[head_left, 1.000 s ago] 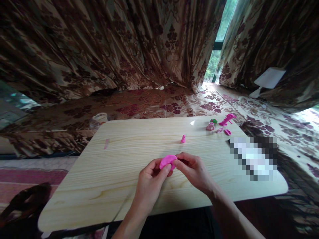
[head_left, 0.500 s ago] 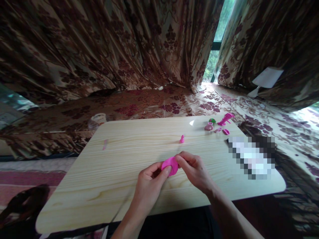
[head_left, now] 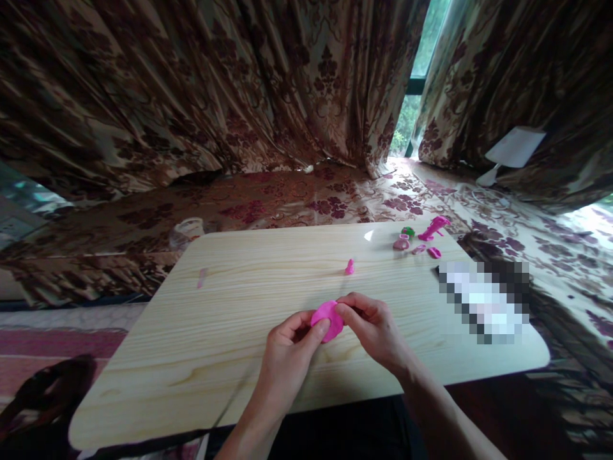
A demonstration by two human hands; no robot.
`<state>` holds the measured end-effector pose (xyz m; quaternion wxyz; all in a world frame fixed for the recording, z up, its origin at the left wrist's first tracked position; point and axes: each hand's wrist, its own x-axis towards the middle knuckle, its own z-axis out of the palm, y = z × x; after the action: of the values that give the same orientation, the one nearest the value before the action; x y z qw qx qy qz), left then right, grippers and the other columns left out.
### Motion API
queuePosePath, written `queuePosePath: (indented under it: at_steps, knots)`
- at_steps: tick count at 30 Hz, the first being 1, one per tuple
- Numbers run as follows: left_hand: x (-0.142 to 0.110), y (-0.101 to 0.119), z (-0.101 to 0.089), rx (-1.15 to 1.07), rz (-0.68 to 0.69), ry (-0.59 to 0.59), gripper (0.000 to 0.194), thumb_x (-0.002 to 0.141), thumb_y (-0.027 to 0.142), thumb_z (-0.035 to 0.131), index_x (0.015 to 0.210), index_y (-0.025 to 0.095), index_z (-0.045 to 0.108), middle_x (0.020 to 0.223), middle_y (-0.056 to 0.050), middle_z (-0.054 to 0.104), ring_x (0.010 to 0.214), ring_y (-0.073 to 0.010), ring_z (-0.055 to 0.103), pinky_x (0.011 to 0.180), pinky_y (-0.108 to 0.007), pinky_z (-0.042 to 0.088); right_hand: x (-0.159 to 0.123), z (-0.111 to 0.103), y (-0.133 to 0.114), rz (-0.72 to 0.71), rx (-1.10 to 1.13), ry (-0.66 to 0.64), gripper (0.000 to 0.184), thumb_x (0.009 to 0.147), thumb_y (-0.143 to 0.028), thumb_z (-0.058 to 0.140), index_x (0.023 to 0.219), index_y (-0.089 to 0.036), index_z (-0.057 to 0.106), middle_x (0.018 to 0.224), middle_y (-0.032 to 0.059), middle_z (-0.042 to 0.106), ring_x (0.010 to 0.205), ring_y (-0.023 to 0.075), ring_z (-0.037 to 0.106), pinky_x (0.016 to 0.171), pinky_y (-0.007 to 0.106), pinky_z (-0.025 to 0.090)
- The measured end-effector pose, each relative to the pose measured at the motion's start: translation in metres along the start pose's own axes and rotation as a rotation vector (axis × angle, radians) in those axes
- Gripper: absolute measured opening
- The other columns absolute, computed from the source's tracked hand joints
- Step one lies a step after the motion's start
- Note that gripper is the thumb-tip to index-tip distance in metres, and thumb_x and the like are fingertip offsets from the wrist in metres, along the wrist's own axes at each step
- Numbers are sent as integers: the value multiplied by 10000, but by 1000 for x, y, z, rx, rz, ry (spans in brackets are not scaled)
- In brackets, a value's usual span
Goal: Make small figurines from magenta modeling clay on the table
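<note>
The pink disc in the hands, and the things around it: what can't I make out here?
All in the head view:
- Underside of the pink disc: hidden by the disc itself; the left hand's thumb covers part of its face.
- Right hand's far fingers: partly hidden behind that hand.
- Object at the table's right: masked by pixel blocks.
- Small pink piece: too small for detail.
- Both forearms: cut off by the bottom edge.

Smooth, matt pink disc [head_left: 329,329], plasticine-like, above a table [head_left: 215,332] (pale, wood-grained, faintly glossy).
</note>
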<state>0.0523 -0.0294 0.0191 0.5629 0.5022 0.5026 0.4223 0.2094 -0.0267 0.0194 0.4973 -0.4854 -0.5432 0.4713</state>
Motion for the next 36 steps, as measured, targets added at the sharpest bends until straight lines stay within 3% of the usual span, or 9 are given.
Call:
queuePosePath:
  at_steps: [9, 12, 16, 18, 21, 25, 30, 33, 36]
  knots:
    - [2, -1, 5, -41, -27, -18, 278, 749, 313, 628, 991, 180, 659, 875, -31, 682, 796, -141, 580, 758, -236, 448, -1, -5, 2, 19, -5, 4, 239, 832, -356, 530, 798, -157, 658, 699, 16, 612, 670, 124, 556, 617, 238, 441]
    - [2, 0, 1, -23, -37, 20, 271, 733, 313, 644, 961, 169, 670, 876, -37, 683, 811, -149, 586, 782, -245, 445, 6, -60, 6, -7, -167, 167, 283, 817, -375, 540, 984, -178, 656, 792, 43, 670, 744, 159, 608, 696, 285, 472]
    - [5, -3, -2, -88, -54, 91, 318, 689, 322, 680, 964, 161, 673, 879, -47, 685, 848, -183, 604, 823, -297, 458, 30, -181, 15, 45, -708, 567, 359, 781, -403, 528, 1013, -165, 664, 933, 96, 688, 818, 199, 629, 736, 309, 463]
    - [8, -3, 1, -100, -56, 61, 332, 687, 325, 682, 975, 161, 670, 894, -52, 685, 857, -189, 606, 824, -309, 466, 45, -228, 21, 201, -958, 611, 316, 745, -387, 544, 915, -174, 704, 931, 100, 689, 822, 212, 627, 716, 301, 444]
    - [9, 1, 9, -95, -52, 53, 339, 686, 325, 685, 987, 169, 668, 919, -55, 685, 871, -188, 605, 830, -300, 464, 65, -259, 35, 311, -1021, 614, 277, 682, -415, 591, 701, -171, 722, 756, 111, 694, 772, 243, 625, 640, 303, 422]
    - [8, 11, 15, -78, -66, 100, 355, 666, 338, 702, 976, 168, 672, 898, -55, 686, 872, -193, 603, 838, -303, 456, 80, -259, 48, 345, -1008, 590, 300, 635, -484, 627, 585, -195, 692, 625, 73, 667, 689, 206, 614, 586, 267, 393]
    - [10, 7, 8, -82, -68, 88, 333, 695, 339, 679, 979, 165, 666, 933, -59, 679, 880, -178, 590, 859, -298, 438, 70, -246, 38, 233, -936, 595, 386, 683, -525, 579, 723, -160, 698, 715, 100, 683, 693, 218, 611, 582, 281, 393]
    - [14, 0, 7, -101, -60, 53, 308, 716, 325, 663, 982, 169, 663, 942, -55, 676, 872, -163, 584, 848, -282, 440, 62, -205, 34, 102, -846, 487, 432, 770, -529, 491, 872, -157, 684, 806, 84, 697, 707, 180, 615, 594, 255, 412]
    - [19, -3, 9, -134, -56, 14, 304, 737, 322, 644, 1002, 174, 654, 918, -49, 673, 842, -150, 586, 832, -280, 447, 66, -148, 42, 30, -797, 334, 379, 763, -512, 528, 808, -171, 687, 735, 41, 690, 627, 144, 593, 557, 233, 400]
